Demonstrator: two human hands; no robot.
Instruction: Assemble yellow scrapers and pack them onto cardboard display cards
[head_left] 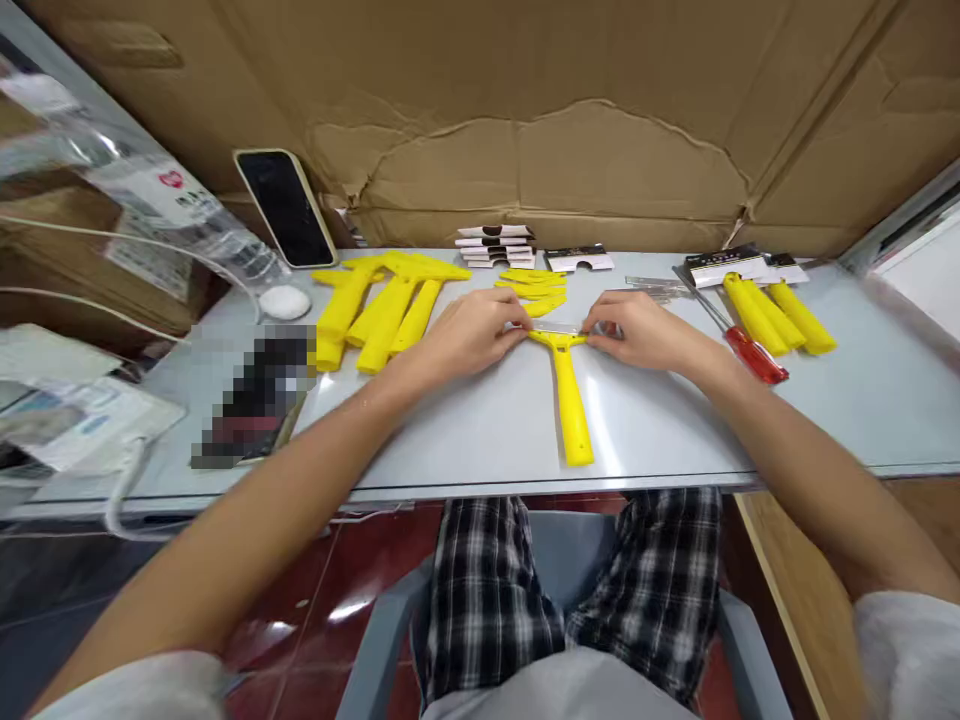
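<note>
A yellow T-shaped scraper (571, 405), seemingly plastic, lies on the worktop (480, 440), about midway between its left and right edges. Its plain, rounded handle points toward the front edge, slanting slightly right, with a small hole near the butt. The narrow head faces the back edge; along it sits a thin, pale, shiny strip (555, 327), parallel to that edge.
</note>
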